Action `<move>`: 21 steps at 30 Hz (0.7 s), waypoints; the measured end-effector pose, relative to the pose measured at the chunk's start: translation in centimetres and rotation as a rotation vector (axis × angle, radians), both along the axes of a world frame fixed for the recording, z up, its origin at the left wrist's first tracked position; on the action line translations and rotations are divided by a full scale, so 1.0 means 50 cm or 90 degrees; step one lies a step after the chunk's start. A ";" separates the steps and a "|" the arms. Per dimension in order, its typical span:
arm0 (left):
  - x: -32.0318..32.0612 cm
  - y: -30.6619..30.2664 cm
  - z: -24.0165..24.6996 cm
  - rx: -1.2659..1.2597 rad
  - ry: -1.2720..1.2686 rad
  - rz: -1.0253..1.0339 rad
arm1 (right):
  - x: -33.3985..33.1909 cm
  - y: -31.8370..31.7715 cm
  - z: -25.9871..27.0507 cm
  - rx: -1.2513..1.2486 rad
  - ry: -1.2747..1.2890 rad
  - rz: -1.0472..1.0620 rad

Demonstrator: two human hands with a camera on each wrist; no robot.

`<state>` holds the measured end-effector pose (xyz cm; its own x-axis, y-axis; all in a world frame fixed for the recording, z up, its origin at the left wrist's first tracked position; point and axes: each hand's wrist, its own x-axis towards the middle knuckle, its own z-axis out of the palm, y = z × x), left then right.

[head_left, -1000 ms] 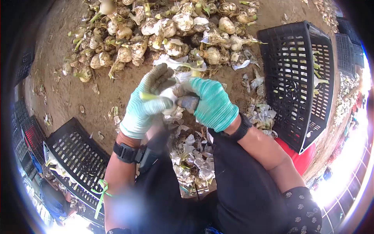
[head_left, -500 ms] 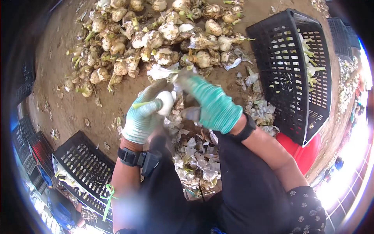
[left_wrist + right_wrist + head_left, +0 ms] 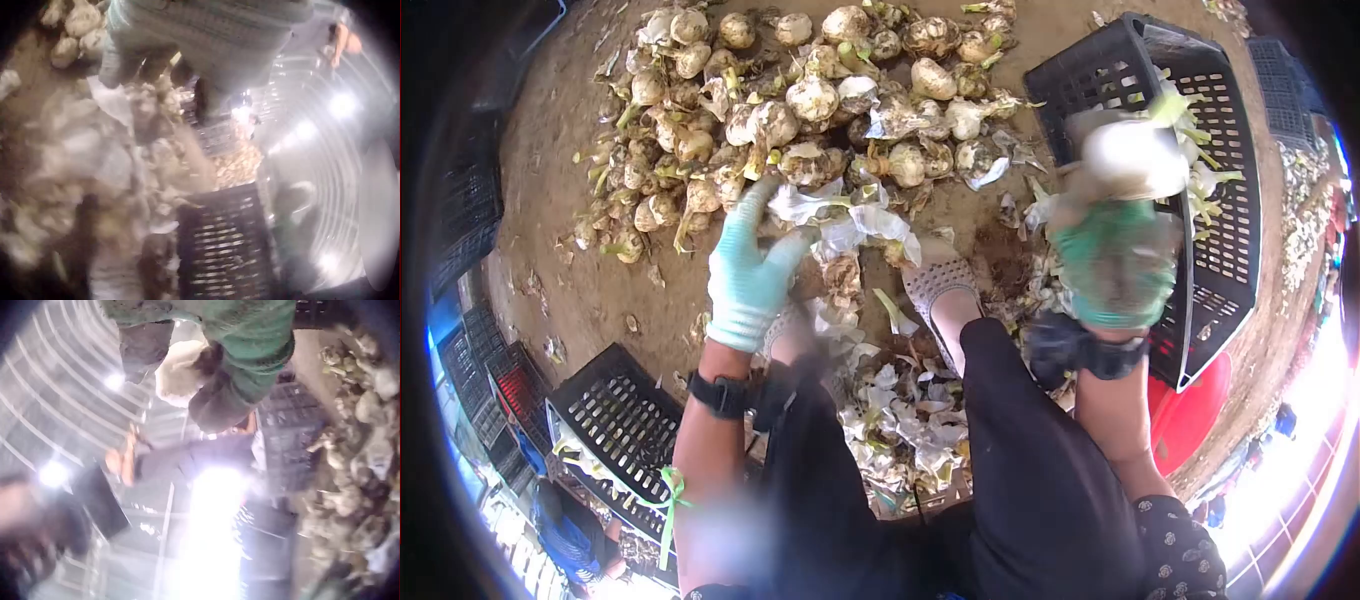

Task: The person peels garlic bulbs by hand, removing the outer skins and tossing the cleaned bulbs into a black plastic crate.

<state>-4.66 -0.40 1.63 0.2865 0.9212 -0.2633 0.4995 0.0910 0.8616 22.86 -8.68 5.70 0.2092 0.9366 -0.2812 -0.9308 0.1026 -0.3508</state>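
My right hand [image 3: 1115,255], in a green-striped glove with dark fingers, grips a peeled white garlic bulb [image 3: 1135,158] with a pale green stem. It is blurred, at the near side of the black crate on the right [image 3: 1215,230]. In the right wrist view, the thumb and fingers curl round the bulb [image 3: 180,374]. My gloved left hand [image 3: 745,275] has its thumb and fingers spread, with nothing held. Its fingertips are beside loose white skins [image 3: 800,205] at the near edge of a pile of unpeeled garlic bulbs [image 3: 810,100].
Peeled bulbs with stems [image 3: 1208,185] lie in the right crate. Another black crate [image 3: 620,415] stands at lower left. Shed skins [image 3: 910,425] cover the ground between my legs, near a dotted shoe [image 3: 940,285]. A red object [image 3: 1190,410] sits under the right crate's corner.
The white bulb has passed from my left hand to my right hand, which has swung right to the crate. My left hand has let go and its fingers have spread toward the pile.
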 end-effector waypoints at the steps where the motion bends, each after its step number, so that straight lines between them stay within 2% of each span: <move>1: -0.002 0.007 -0.016 0.158 0.146 -0.065 | 0.019 0.019 0.013 0.185 -0.056 0.002; 3: 0.017 -0.004 -0.055 0.229 0.383 -0.144 | 0.017 0.028 0.002 0.230 -0.132 0.019; 4: 0.026 -0.016 -0.073 0.199 0.372 -0.149 | 0.012 0.032 -0.010 0.137 -0.199 0.077; 5: 0.023 -0.029 -0.097 0.247 0.304 -0.160 | 0.002 0.038 -0.020 0.043 -0.265 0.134; 6: 0.026 -0.044 -0.100 0.207 0.354 -0.198 | -0.028 0.047 -0.021 -0.076 -0.412 0.148; 7: 0.031 -0.065 -0.097 0.166 0.403 -0.235 | -0.051 0.054 -0.036 -0.122 -0.701 0.235; 8: 0.033 -0.086 -0.091 0.082 0.434 -0.266 | -0.066 0.055 -0.091 -0.104 -0.916 0.294; 9: 0.014 -0.102 -0.105 0.114 0.351 -0.295 | -0.094 0.050 -0.110 -0.083 -0.769 0.302; 10: 0.014 -0.097 -0.094 0.071 0.362 -0.310 | -0.120 0.060 -0.143 0.084 -1.106 0.191; 12: 0.010 -0.087 -0.059 0.025 0.376 -0.322 | -0.171 0.054 -0.161 0.095 -1.152 0.305; 13: 0.008 -0.081 -0.045 0.063 0.388 -0.445 | -0.190 0.051 -0.169 0.099 -1.151 0.306; 14: 0.004 -0.076 -0.037 0.102 0.396 -0.568 | -0.207 0.045 -0.185 0.160 -1.276 0.356; 15: 0.001 -0.073 -0.035 0.101 0.396 -0.565 | -0.219 0.035 -0.199 0.223 -1.400 0.408; 16: -0.002 -0.070 -0.036 -0.097 0.299 -0.632 | -0.230 0.017 -0.208 0.226 -1.400 0.411; 17: -0.005 -0.069 -0.038 -0.294 0.193 -0.688 | -0.239 -0.005 -0.215 0.269 -1.418 0.589; 18: -0.015 -0.079 -0.044 -0.175 0.105 -0.695 | -0.243 -0.019 -0.217 0.310 -1.421 0.771; 19: -0.027 -0.080 -0.050 -0.178 0.100 -0.693 | -0.242 -0.028 -0.217 0.310 -1.420 0.779; 21: -0.046 -0.075 -0.042 -0.292 0.108 -0.679 | -0.239 -0.044 -0.214 0.424 -1.292 0.935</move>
<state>-6.94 -4.14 -0.46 0.7852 0.0451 -0.6176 0.6160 -0.1590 0.7715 10.92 -10.86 -4.98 -0.7398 0.5177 -0.4297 0.6602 0.4356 -0.6119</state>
